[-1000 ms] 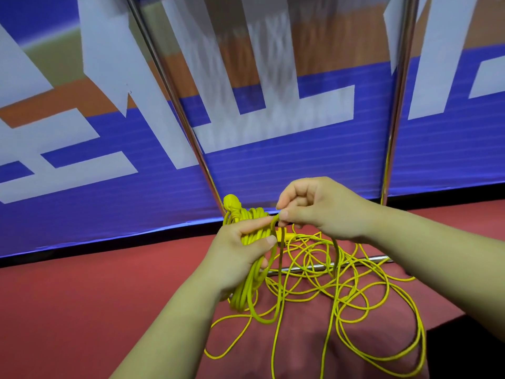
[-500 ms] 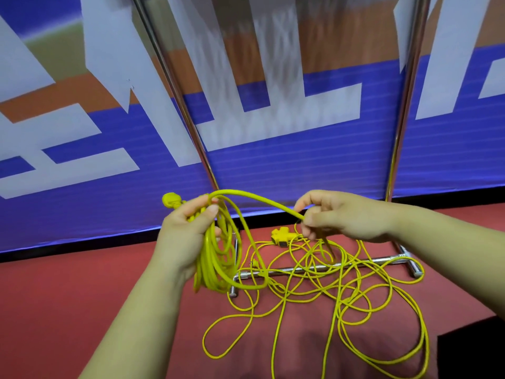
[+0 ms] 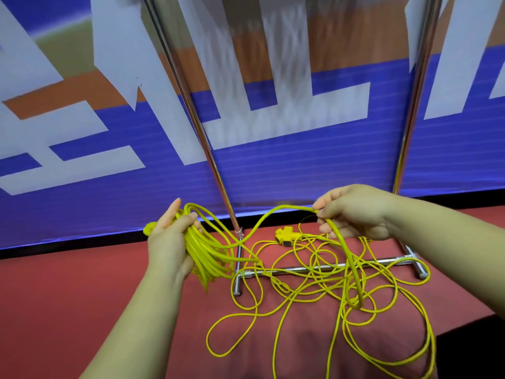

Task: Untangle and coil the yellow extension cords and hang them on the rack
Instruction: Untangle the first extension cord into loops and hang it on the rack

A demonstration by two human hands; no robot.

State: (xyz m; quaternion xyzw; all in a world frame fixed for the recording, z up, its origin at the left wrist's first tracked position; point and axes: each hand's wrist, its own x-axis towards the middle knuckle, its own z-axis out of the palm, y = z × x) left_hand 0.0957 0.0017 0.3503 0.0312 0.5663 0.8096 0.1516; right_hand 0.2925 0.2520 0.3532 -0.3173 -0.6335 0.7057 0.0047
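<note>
Two hands — left hand [image 3: 168, 242] grips coil [image 3: 209, 258], right hand [image 3: 358, 212] pinches strand [image 3: 273, 217]; tangle [image 3: 322, 285] cropped below.

Your cords [image 3: 210, 255] are bright yellow all over, and so is the socket block [image 3: 284, 236]. The floor [image 3: 68, 296] is dull red. The rack [image 3: 407, 132] is shiny silver. The banner [image 3: 273, 173] is blue with faint horizontal stripes, white shapes and an orange band.

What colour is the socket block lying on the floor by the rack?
Yellow. The socket block shows best in the head view.
</note>
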